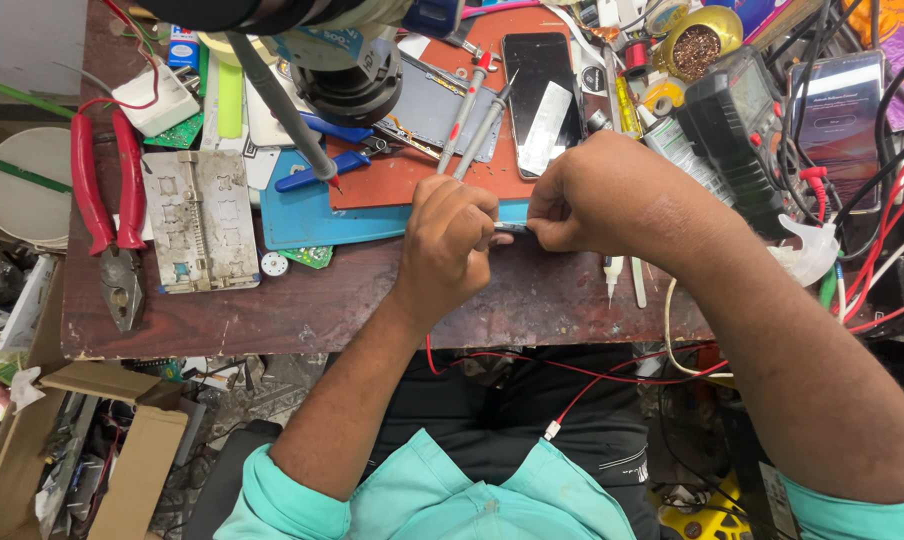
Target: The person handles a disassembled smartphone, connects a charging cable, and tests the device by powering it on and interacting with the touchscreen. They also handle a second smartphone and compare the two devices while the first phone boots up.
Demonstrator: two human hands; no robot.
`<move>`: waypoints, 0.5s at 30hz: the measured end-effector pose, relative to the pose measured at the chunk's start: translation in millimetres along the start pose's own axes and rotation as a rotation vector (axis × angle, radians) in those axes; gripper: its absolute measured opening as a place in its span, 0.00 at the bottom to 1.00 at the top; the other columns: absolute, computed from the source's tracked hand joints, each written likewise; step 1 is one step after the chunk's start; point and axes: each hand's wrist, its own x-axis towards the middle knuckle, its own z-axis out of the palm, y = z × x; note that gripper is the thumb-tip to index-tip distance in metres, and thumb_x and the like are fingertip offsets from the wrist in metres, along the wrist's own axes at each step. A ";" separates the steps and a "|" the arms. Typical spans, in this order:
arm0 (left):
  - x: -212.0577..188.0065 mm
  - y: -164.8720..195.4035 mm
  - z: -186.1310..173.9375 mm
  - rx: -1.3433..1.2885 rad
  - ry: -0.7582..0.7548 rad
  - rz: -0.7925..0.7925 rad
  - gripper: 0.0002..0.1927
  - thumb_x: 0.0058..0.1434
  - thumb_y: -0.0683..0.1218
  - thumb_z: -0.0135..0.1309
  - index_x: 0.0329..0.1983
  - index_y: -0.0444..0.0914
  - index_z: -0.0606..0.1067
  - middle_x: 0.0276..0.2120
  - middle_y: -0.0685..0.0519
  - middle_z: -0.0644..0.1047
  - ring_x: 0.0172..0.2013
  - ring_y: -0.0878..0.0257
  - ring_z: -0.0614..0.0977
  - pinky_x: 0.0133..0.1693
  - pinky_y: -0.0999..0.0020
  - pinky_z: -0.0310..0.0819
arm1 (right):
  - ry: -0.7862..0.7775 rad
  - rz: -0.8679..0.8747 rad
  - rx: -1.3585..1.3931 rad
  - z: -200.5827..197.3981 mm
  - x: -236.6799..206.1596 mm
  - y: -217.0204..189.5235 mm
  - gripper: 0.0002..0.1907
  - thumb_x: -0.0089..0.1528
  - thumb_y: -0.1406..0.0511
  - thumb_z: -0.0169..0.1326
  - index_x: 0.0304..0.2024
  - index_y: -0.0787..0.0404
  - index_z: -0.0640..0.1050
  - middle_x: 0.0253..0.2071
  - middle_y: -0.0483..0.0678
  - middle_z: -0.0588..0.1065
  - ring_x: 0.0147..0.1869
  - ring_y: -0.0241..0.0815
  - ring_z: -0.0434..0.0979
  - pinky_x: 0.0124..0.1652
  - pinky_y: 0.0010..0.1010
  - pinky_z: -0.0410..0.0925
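My left hand (450,240) and my right hand (597,192) meet over the front of a worn wooden bench (312,300). Between their fingertips they pinch a small silvery metal piece (510,228), mostly hidden by the fingers. Two slim tools (477,120), one with a red tip, stick up behind my left hand; whether it grips them I cannot tell. A dark phone (538,95) with a shiny metal plate on it lies just behind my hands on a red mat (412,175).
Red-handled pliers (107,200) and a grey metal jig (200,220) lie at the left. A blue mat (317,215) sits beside the red one. A black multimeter (742,120), a lit phone (838,115) and tangled red and black wires crowd the right. Cardboard boxes (82,440) stand below left.
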 end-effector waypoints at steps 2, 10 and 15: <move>2.3 7.6 -3.1 -0.007 -0.002 0.000 0.20 0.52 0.31 0.61 0.33 0.39 0.62 0.33 0.53 0.74 0.35 0.52 0.74 0.47 0.56 0.64 | 0.003 -0.005 0.001 -2.8 -6.3 -1.8 0.06 0.51 0.64 0.63 0.32 0.54 0.86 0.27 0.47 0.82 0.32 0.43 0.84 0.40 0.34 0.76; 13.5 26.9 -5.9 -0.022 -0.005 0.001 0.20 0.52 0.31 0.61 0.33 0.39 0.62 0.33 0.53 0.74 0.35 0.53 0.74 0.47 0.55 0.64 | 0.017 -0.032 0.013 -14.6 -23.0 -1.3 0.07 0.51 0.64 0.63 0.32 0.54 0.86 0.26 0.47 0.82 0.31 0.44 0.84 0.39 0.34 0.76; 11.4 26.3 -7.7 -0.013 -0.014 -0.007 0.19 0.51 0.30 0.60 0.33 0.39 0.62 0.33 0.53 0.74 0.35 0.53 0.74 0.48 0.56 0.65 | 0.021 -0.043 0.012 -12.6 -22.4 -1.8 0.06 0.51 0.64 0.63 0.31 0.54 0.86 0.26 0.47 0.82 0.31 0.44 0.84 0.39 0.34 0.76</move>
